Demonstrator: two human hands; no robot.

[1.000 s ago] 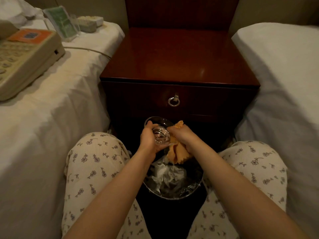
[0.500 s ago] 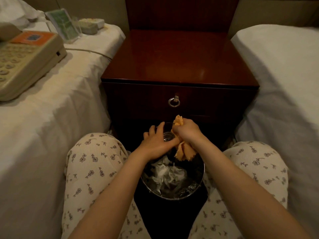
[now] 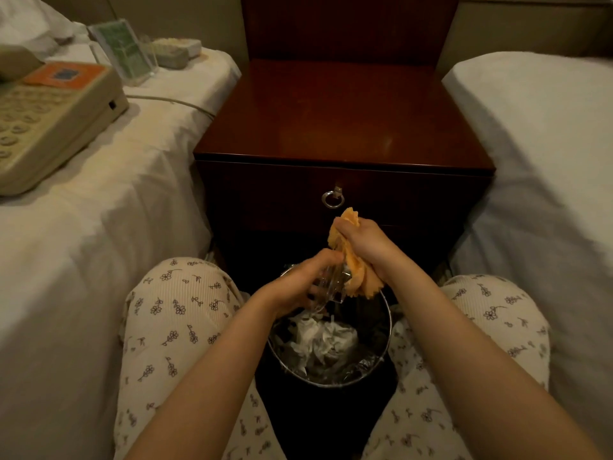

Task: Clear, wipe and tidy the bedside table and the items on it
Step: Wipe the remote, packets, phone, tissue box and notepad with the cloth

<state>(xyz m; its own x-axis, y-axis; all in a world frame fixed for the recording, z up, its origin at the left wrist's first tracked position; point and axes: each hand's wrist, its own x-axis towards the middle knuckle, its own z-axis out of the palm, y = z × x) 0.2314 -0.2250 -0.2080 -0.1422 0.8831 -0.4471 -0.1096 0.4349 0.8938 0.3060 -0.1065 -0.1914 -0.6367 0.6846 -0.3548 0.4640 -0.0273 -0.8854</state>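
Observation:
The dark wooden bedside table (image 3: 341,121) stands between two beds, its top bare and glossy. In front of its drawer, my left hand (image 3: 298,287) grips a clear glass item (image 3: 331,285), tilted over the bin. My right hand (image 3: 361,244) grips an orange cloth (image 3: 356,277) that presses against the glass. A round metal bin (image 3: 386,330) with crumpled white paper inside sits on the floor between my knees, right under both hands.
On the left bed lie a beige telephone (image 3: 49,124) with its cord, a clear stand holding a green card (image 3: 124,49) and a small pale box (image 3: 175,53). The right bed (image 3: 547,161) is white. A ring handle (image 3: 332,198) hangs on the drawer.
The glass has turned in my left hand from facing up to tilted on its side. My right hand with the cloth has risen a little and works against it.

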